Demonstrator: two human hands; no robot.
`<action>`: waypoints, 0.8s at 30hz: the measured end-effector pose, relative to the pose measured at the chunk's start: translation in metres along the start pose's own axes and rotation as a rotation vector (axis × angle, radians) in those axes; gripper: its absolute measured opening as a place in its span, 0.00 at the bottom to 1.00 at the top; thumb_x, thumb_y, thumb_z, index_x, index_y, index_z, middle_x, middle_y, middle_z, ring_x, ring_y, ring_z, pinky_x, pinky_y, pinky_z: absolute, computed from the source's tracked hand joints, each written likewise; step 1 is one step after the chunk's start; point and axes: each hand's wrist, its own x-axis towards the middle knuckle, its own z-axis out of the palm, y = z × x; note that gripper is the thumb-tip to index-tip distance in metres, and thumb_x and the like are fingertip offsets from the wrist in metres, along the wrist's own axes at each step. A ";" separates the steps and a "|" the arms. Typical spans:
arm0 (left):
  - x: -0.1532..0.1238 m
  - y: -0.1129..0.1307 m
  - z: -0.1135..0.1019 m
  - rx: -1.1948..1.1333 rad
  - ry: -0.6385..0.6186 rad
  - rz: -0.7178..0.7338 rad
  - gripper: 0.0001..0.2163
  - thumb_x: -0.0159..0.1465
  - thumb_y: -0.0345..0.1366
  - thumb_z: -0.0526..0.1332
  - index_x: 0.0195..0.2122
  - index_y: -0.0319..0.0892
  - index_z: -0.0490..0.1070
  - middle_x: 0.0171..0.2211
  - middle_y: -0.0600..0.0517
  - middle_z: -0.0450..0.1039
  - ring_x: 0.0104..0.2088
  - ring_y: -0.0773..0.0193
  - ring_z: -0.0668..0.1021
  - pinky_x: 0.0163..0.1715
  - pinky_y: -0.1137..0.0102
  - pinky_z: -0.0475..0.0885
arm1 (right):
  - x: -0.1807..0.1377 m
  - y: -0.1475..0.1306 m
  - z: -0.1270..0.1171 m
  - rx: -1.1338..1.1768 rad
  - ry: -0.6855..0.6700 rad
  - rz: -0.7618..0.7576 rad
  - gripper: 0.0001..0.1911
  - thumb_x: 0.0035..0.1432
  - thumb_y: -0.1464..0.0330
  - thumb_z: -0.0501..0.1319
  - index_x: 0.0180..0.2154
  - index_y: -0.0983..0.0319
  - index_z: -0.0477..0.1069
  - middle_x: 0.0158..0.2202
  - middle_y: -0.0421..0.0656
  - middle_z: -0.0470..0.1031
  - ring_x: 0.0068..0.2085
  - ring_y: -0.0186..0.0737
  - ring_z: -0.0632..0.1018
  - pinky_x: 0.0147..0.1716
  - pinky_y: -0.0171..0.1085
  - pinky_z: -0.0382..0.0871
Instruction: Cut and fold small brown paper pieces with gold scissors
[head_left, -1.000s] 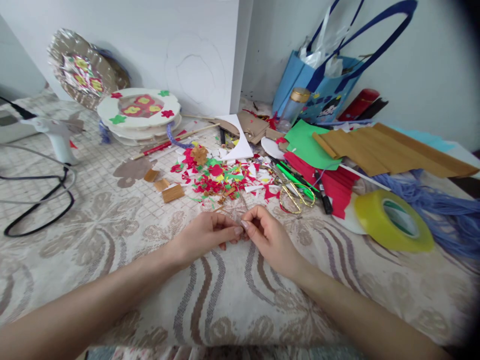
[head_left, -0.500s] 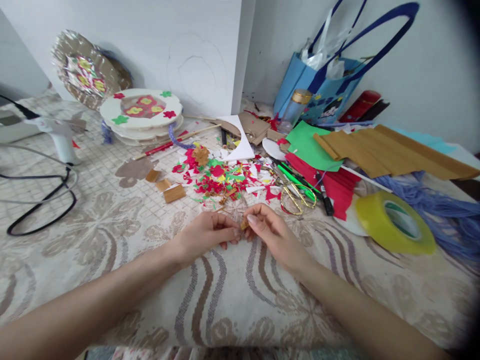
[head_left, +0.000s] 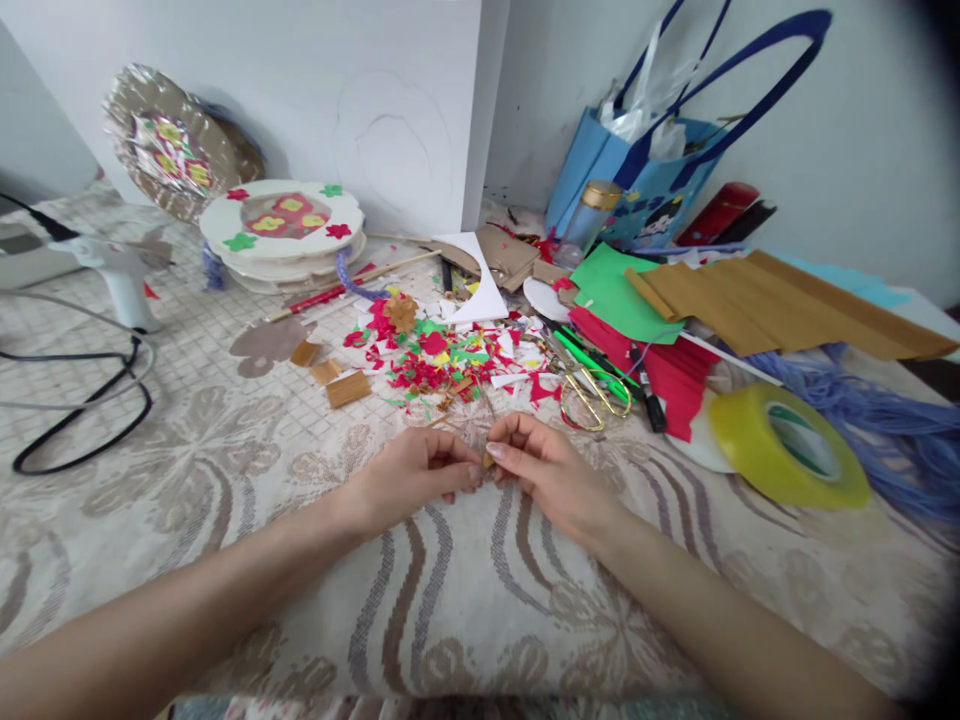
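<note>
My left hand (head_left: 420, 470) and my right hand (head_left: 544, 470) meet fingertip to fingertip above the patterned tablecloth (head_left: 480, 610). Between my right thumb and fingers is pinched a small piece of golden-brown paper (head_left: 489, 460), mostly hidden. My left thumb and index finger are pressed together right beside it; whatever they hold is too small to make out. Just beyond the hands lies a heap of red, green, yellow and white paper scraps (head_left: 435, 370). Several folded brown paper pieces (head_left: 349, 389) rest to its left, and gold-handled scissors (head_left: 596, 395) to its right.
At the left stands a white glue gun (head_left: 120, 270) with its cable. Behind are a round white lantern-like craft (head_left: 281, 225) and a blue bag (head_left: 637, 170). To the right lie yellow tape (head_left: 787, 445), brown crepe paper (head_left: 780, 300), green paper (head_left: 626, 295) and blue yarn (head_left: 885, 420).
Both hands stay close together with only slight shifts of the fingers. The brown paper piece is a little more covered by my right fingers. Nothing else has visibly moved.
</note>
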 end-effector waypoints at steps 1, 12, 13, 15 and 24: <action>0.000 0.000 0.000 -0.005 -0.007 -0.002 0.07 0.56 0.37 0.62 0.32 0.39 0.72 0.29 0.54 0.72 0.27 0.71 0.69 0.28 0.76 0.65 | 0.000 0.000 0.000 -0.010 0.002 -0.012 0.05 0.52 0.71 0.63 0.33 0.61 0.67 0.28 0.36 0.68 0.27 0.29 0.70 0.29 0.32 0.64; 0.001 -0.001 -0.001 -0.059 -0.035 0.065 0.08 0.59 0.38 0.59 0.30 0.38 0.70 0.28 0.54 0.70 0.27 0.71 0.68 0.27 0.76 0.65 | -0.002 -0.001 0.003 -0.138 -0.008 -0.112 0.04 0.56 0.70 0.61 0.34 0.61 0.66 0.27 0.35 0.67 0.27 0.29 0.71 0.28 0.31 0.65; 0.001 -0.001 -0.001 -0.073 -0.034 0.075 0.07 0.59 0.38 0.59 0.30 0.38 0.70 0.28 0.54 0.70 0.27 0.71 0.68 0.27 0.76 0.64 | -0.003 -0.001 0.003 -0.131 -0.010 -0.109 0.03 0.57 0.69 0.60 0.34 0.61 0.67 0.27 0.35 0.68 0.27 0.29 0.71 0.28 0.31 0.65; 0.001 0.000 0.000 -0.088 -0.025 0.081 0.07 0.59 0.37 0.59 0.29 0.38 0.69 0.28 0.54 0.69 0.27 0.71 0.68 0.26 0.76 0.64 | -0.003 -0.001 0.002 -0.116 -0.015 -0.095 0.03 0.58 0.67 0.59 0.35 0.61 0.67 0.27 0.36 0.68 0.27 0.29 0.71 0.28 0.32 0.65; 0.002 0.004 -0.002 -0.059 -0.034 0.018 0.09 0.59 0.39 0.59 0.30 0.37 0.70 0.27 0.53 0.70 0.27 0.70 0.68 0.26 0.75 0.64 | -0.001 0.000 -0.001 -0.083 -0.023 -0.087 0.03 0.56 0.71 0.61 0.35 0.61 0.67 0.28 0.36 0.68 0.28 0.29 0.71 0.29 0.32 0.65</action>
